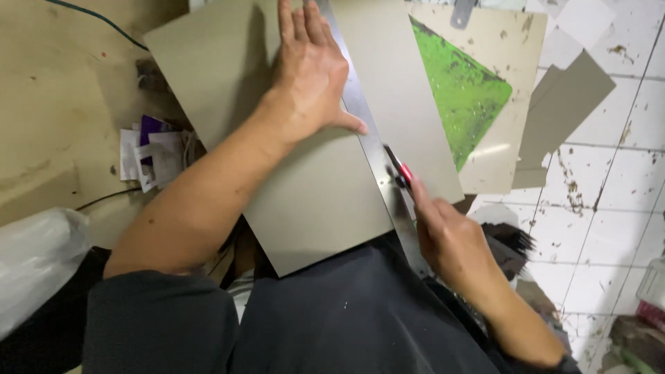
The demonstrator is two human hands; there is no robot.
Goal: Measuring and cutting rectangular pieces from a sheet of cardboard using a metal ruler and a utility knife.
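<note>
- Grey-beige flat sheet of board (312, 201) lies across the person's lap and a plywood worktop (62, 104), one corner hanging over dark trousers.
- A long steel ruler (374, 149) runs diagonally across the sheet.
- Left hand (308, 69) lies flat, fingers spread, palm down on the board, thumb touching the ruler's edge.
- Right hand (450, 239) is clenched around a red-tipped utility knife (402, 173), its blade against the ruler's right edge.
- Green cutting mat (464, 97) sits beyond, under a further beige sheet.
- Grey offcuts (564, 104) lie on the stained white tiled floor (609, 208).
- Crumpled white and purple paper scraps (149, 152) lie on the worktop, left of the board.
</note>
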